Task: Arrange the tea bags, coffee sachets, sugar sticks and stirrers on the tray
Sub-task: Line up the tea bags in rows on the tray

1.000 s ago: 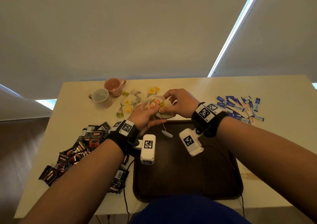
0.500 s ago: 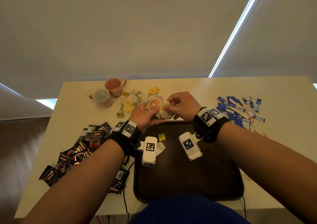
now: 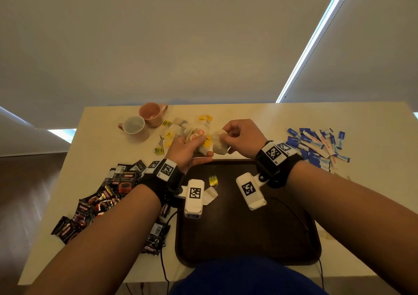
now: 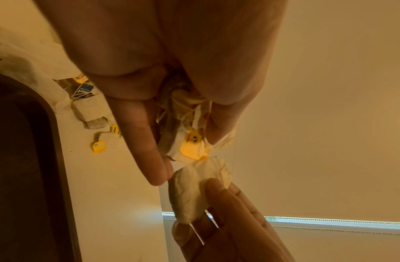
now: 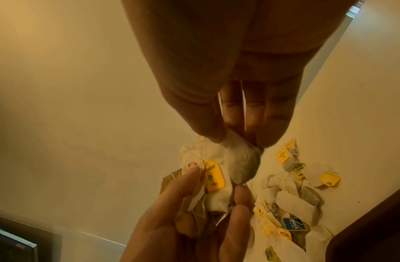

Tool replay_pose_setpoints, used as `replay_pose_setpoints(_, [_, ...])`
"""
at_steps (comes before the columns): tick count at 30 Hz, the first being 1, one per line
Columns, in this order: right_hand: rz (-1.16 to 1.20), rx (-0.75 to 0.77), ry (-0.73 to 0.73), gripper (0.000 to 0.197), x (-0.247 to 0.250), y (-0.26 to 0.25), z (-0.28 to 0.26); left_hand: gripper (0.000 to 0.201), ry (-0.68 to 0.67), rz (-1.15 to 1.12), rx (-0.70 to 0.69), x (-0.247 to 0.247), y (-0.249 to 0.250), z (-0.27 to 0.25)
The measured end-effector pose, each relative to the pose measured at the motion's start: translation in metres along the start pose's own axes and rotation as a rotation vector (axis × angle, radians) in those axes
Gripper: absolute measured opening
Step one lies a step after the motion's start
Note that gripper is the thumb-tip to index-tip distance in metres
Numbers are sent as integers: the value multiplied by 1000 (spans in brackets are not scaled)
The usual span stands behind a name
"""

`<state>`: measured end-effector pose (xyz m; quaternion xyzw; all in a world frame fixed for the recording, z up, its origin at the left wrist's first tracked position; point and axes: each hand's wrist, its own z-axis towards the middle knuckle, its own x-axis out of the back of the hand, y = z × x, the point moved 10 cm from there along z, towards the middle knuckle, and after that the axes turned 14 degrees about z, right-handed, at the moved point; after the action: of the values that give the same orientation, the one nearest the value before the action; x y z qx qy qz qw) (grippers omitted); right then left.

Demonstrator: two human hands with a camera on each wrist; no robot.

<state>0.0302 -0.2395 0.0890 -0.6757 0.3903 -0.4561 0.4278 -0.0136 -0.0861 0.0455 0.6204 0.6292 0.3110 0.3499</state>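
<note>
Above the far edge of the dark brown tray [image 3: 248, 238], my left hand [image 3: 191, 146] grips a tangled bunch of tea bags [image 3: 200, 136] with yellow and red tags. Just to its right, my right hand [image 3: 235, 136] pinches one pale tea bag [image 3: 219, 144] between thumb and fingers. That single tea bag [image 5: 240, 159] hangs beside the bunch [image 5: 213, 186] in the right wrist view. One tea bag [image 3: 210, 196] with a yellow tag [image 3: 213, 180] lies on the tray, partly behind the left wrist camera. More tea bags [image 3: 174, 131] lie on the table beyond.
Black coffee sachets [image 3: 101, 199] are heaped at the left of the tray. Blue and white sugar sticks [image 3: 316, 145] lie scattered at the right. A white cup [image 3: 133, 126] and a pink cup [image 3: 151, 113] stand at the back left. A cable [image 3: 165, 249] runs off the front edge.
A tea bag that dangled on its string from my hands a second ago now lies on the tray. My right hand has drawn one tea bag a little away from the bunch.
</note>
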Motion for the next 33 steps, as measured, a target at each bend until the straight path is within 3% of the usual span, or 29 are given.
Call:
replay_pose_setpoints(7, [40, 85, 28, 6, 2, -16, -2, 24, 52, 106, -43, 8, 0, 5])
replay_pose_setpoints(14, [199, 123, 105, 5, 19, -37, 2, 34, 61, 208, 13, 19, -13, 6])
replay_pose_setpoints(20, [322, 150, 119, 10, 25, -52, 4, 32, 23, 266, 2, 17, -16, 7])
replay_pose_setpoints(28, [320, 139, 158, 12, 34, -48, 5, 22, -141, -42, -13, 7, -8, -2])
replay_pose_setpoints(33, [318, 132, 142, 18, 32, -42, 4, 60, -116, -252, 31, 9, -5, 3])
